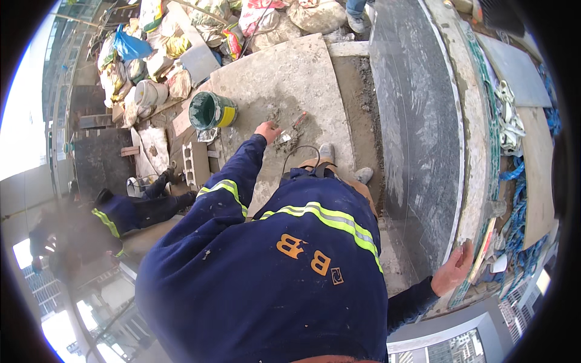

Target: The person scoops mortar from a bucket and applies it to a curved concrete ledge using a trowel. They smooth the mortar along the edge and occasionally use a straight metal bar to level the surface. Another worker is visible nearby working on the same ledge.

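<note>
My left hand [268, 132] reaches out over a large mortar-stained board [315, 78]. Its fingers look loosely apart with nothing seen in them. Just right of it lies what looks like a small trowel [284, 138], its reddish handle pointing away, among smears of wet mortar [293, 130]. A dark green bucket [226, 117] with a yellow label stands beyond the hand, to its left. Off to the far right, my right hand [454, 269] is held out with fingers stretched, holding nothing visible. Close by it is a long narrow yellow-and-red tool [482, 251] on the ledge.
A long dark grey slab surface [417, 133] runs along my right. Filled sacks [278, 33] and a whitish bucket [151, 94] crowd the far left. A hollow block [195, 163] and a co-worker [130, 215] are at left. Blue rope [518, 212] lies right; another person's foot [356, 23] shows at top.
</note>
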A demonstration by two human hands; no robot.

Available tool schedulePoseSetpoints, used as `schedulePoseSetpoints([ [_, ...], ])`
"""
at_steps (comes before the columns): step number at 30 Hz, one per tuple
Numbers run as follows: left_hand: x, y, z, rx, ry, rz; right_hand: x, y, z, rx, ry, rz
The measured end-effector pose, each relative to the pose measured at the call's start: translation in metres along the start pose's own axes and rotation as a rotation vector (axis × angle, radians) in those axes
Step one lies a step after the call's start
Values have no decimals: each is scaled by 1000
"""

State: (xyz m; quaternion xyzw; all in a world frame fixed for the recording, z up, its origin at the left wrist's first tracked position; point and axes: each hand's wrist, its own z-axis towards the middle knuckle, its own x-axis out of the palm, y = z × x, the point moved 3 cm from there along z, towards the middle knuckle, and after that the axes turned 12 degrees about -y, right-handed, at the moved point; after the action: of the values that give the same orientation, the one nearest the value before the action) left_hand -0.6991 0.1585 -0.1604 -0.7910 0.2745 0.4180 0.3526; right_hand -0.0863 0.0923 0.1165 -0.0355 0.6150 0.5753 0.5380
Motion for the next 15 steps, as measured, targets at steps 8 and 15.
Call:
schedulePoseSetpoints([
  [8, 55, 229, -78, -630, -88, -258, 141, 148, -6, -321, 393, 136],
  [15, 92, 318, -156, -1009, -5, -469, 280, 231, -18, -348, 731, 188],
])
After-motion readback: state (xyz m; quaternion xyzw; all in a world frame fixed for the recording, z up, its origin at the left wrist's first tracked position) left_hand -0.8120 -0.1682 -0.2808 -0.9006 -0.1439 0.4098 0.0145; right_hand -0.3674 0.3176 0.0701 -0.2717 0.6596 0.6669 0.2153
